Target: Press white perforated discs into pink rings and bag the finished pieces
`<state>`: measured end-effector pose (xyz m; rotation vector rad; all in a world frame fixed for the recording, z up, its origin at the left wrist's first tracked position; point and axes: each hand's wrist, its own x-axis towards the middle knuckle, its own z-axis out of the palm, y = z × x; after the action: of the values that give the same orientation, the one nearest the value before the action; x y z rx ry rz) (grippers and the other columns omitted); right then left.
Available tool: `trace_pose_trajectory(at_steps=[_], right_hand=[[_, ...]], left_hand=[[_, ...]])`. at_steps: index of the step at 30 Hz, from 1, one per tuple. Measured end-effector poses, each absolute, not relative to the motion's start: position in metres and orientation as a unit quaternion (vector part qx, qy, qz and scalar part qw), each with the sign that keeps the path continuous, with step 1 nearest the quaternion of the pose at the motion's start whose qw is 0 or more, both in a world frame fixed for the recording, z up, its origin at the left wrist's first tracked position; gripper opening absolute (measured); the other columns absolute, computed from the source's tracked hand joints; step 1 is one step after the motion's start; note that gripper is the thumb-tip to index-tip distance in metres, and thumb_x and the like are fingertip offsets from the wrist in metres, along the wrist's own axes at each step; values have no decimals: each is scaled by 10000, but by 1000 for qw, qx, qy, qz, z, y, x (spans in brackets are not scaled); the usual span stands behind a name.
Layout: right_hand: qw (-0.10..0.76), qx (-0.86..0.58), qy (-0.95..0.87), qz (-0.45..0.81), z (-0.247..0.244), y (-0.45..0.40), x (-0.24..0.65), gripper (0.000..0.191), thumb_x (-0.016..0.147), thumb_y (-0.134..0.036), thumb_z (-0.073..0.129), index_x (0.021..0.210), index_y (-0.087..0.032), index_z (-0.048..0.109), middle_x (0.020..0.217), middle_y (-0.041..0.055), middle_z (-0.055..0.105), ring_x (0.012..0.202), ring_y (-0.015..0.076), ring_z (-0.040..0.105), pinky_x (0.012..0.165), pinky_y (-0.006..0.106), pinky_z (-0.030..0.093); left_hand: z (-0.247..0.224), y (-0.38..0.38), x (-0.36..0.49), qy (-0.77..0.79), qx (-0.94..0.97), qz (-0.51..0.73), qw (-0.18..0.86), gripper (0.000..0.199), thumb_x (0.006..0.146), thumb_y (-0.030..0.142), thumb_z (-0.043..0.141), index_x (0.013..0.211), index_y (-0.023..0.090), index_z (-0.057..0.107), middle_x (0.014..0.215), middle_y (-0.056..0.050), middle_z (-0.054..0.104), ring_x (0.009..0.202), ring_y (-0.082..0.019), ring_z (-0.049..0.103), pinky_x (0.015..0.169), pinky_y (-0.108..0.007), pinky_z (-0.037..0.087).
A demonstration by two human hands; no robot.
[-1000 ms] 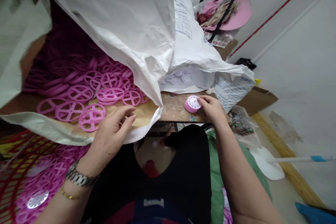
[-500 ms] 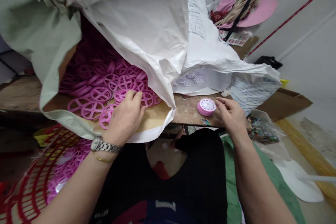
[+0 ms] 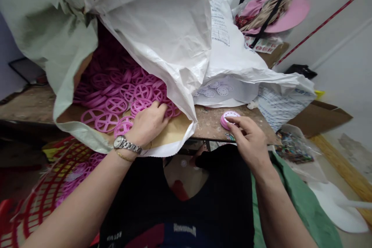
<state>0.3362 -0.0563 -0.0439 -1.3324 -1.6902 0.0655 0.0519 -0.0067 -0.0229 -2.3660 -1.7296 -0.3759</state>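
My left hand [image 3: 151, 121] reaches into the mouth of a large white sack [image 3: 162, 23]. Its fingers are curled down among pink plastic spoked rings [image 3: 141, 105]; the fingertips are partly hidden, so I cannot make out what they grip. On the brown bench, a small stack of pink rings [image 3: 223, 123] has a white slotted disc [image 3: 232, 114] on top. My right hand [image 3: 250, 139] has thumb and index finger closed at the near right edge of this disc. More white discs [image 3: 215, 91] lie in the mouth of a second sack [image 3: 221, 46].
A red basket [image 3: 37, 193] with pink rings stands below at left. Under the right arm hangs green cloth [image 3: 299, 197]. Right of the bench are a bag of small colourful pieces [image 3: 293, 147] and a cardboard box [image 3: 322, 118]. A pink hat [image 3: 293, 7] sits behind.
My right hand has moved left, from beside the stack onto the disc's edge. My left hand stays among the pink rings. The whole view has shifted slightly.
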Motion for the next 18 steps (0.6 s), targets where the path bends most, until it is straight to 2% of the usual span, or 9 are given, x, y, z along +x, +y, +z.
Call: trace_pose_trajectory(at_steps=[5,7,11,14,18], right_hand=[[474,-522,-708,48,-36,-64,320,173,935,-259,583,1022,-199,720,1037,83,709,995,215,657,868,361,515],[477,-516,-710,51,-32,-65,315,170,935,-250,584,1017,-193,721,1036,85,710,998,212,658,859,348,516],[482,-505,-712,84,-24,-64,303,165,934,-248,583,1013,-198,719,1009,70,721,984,204,659,858,337,518],[487,-486,-712,142,-19,-65,287,188,937,-261,570,1048,-205,711,1028,64,726,978,202,661,833,330,526],[463,-456,-716,255,-18,-68,262,224,917,-317,622,1105,-220,695,1042,54,725,894,197,669,803,340,538]], left_hand=[[-23,-12,41,-545,-802,-239,42,319,997,320,415,767,180,586,772,-64,623,719,-214,604,644,-321,414],[-22,-18,36,-538,-786,-305,-16,317,983,326,448,726,187,570,710,-37,602,674,-189,575,638,-308,410],[-22,-36,32,-515,-694,-415,-285,258,944,381,541,791,188,616,668,11,606,600,-141,589,579,-254,455],[-24,-51,36,-434,-611,-449,-487,235,932,400,587,848,185,633,720,14,644,628,-126,632,605,-235,529],[-27,-67,47,-345,-538,-447,-626,215,919,382,627,894,173,670,785,-11,663,700,-137,663,611,-232,572]])
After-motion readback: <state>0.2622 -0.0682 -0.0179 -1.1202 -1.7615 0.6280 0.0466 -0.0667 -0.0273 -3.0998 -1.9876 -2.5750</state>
